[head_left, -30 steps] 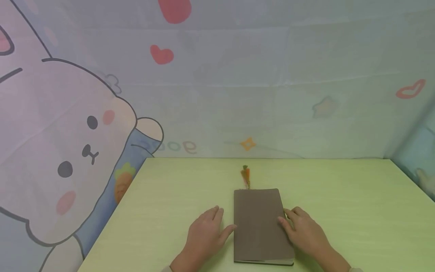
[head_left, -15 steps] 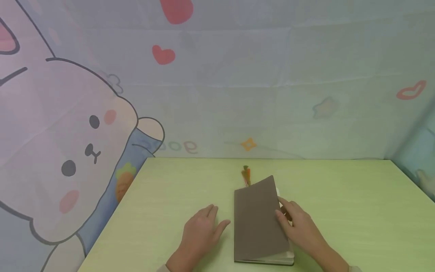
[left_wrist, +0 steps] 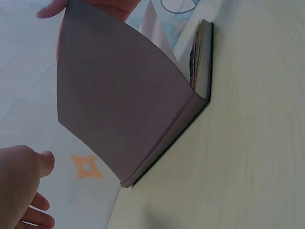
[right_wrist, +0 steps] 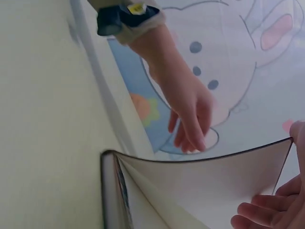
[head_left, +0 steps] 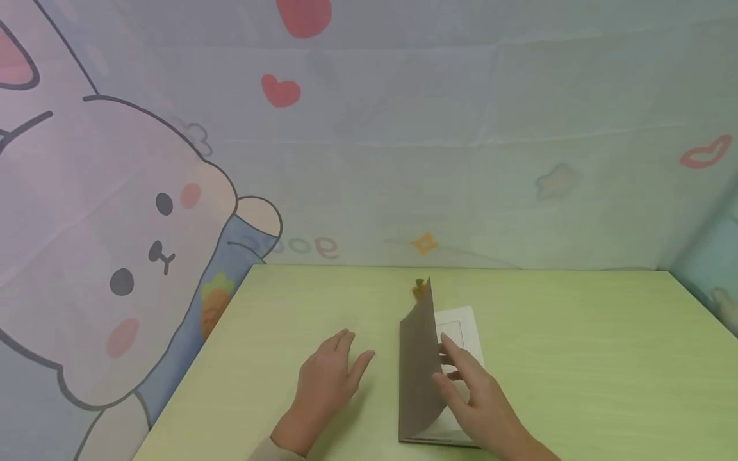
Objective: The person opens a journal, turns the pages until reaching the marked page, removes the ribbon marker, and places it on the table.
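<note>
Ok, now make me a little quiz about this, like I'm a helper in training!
1. Multiple choice: what does the right grip hold? A) a cup B) the cover of the book C) a spoon
2. True or false: the left grip is apart from the book.
3. Fill in the blank: the big cartoon animal on the cloth behind the table is a ____.

Key:
1. B
2. True; there is a gap between them.
3. rabbit
</note>
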`<state>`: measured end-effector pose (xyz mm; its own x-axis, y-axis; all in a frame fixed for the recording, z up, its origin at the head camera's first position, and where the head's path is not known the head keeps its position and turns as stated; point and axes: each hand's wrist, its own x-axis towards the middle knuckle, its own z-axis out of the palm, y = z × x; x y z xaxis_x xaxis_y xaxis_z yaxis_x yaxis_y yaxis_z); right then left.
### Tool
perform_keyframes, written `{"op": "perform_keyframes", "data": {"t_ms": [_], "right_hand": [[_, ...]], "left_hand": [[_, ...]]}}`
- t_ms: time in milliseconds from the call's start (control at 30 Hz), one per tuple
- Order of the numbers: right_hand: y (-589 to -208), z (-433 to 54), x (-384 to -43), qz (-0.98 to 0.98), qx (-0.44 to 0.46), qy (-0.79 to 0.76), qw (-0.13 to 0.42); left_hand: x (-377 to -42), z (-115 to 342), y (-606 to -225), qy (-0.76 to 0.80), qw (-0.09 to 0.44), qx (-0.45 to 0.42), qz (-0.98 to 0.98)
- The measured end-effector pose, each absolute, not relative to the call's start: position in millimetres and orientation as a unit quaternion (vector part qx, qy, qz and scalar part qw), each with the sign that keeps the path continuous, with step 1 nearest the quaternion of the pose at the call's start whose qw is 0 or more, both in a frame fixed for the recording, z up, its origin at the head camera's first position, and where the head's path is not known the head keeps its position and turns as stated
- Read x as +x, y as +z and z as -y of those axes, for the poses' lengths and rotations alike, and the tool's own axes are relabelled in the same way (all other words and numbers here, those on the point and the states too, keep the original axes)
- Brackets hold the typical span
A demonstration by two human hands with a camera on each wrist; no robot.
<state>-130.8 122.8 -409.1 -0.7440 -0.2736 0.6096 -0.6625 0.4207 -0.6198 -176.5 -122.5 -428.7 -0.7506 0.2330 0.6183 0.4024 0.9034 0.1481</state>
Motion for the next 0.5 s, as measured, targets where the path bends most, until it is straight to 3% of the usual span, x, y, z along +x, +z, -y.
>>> {"op": "perform_keyframes", "data": {"t_ms": [167, 400, 500], "right_hand": [[-415.0, -109.4, -127.0, 0.818, 0.344, 0.403, 0.225], [-434.0, -93.6, -129.6, 0.823, 0.398, 0.263, 0.308], [-442.9, -87.1, -130.2, 0.829, 0.405, 0.22, 0.318]], "left_hand": [[-179.7, 127.4, -424.1, -0.155, 0.309, -0.158, 0.925], [-183.4, 131.3, -416.9, -0.184, 0.301, -0.15, 0.924], [-184.0, 131.2, -413.5, -0.201, 0.296, -0.147, 0.922]]}}
